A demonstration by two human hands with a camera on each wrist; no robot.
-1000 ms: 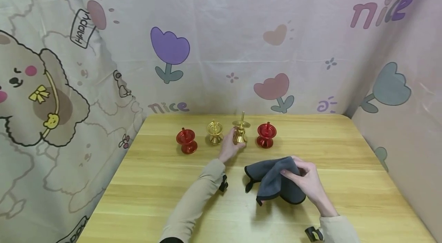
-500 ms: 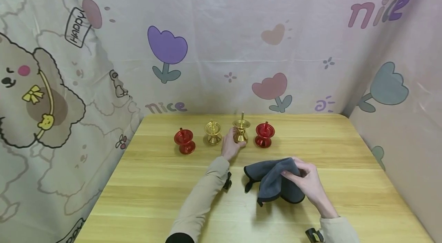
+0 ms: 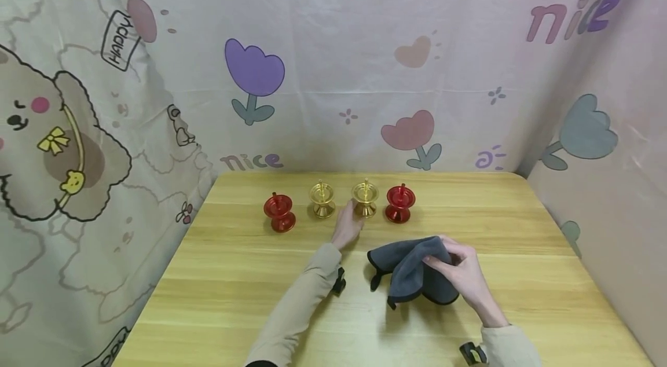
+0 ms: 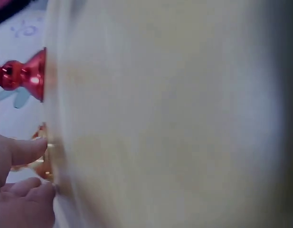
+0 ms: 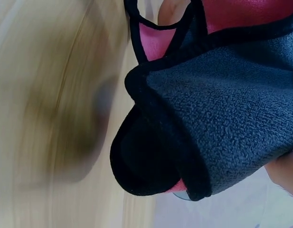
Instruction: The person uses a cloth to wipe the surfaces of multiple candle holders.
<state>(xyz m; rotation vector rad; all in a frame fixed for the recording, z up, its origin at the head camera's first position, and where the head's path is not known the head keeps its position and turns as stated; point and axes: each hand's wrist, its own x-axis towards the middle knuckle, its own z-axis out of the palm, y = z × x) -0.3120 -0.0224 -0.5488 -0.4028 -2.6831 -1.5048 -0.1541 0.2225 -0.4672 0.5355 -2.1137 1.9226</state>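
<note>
My left hand is beside the base of a gold candle holder that stands upright on the table. In the left wrist view, thumb and fingers are apart, with the gold base showing between and beyond them. Near the front right, my right hand pinches a dark grey cloth with black edging, folded and hanging loosely over the table. Seen from the right wrist, the cloth shows a fuzzy grey face and a pink reverse.
Another gold candle holder stands to the left, and red ones flank the pair, making a row at the back of the wooden table. A printed curtain hangs close behind the table edge.
The gold candle holder by my left hand has settled lower, its spike reaching less high. The left thumb has drawn back from across its base. The right hand and cloth stay put.
</note>
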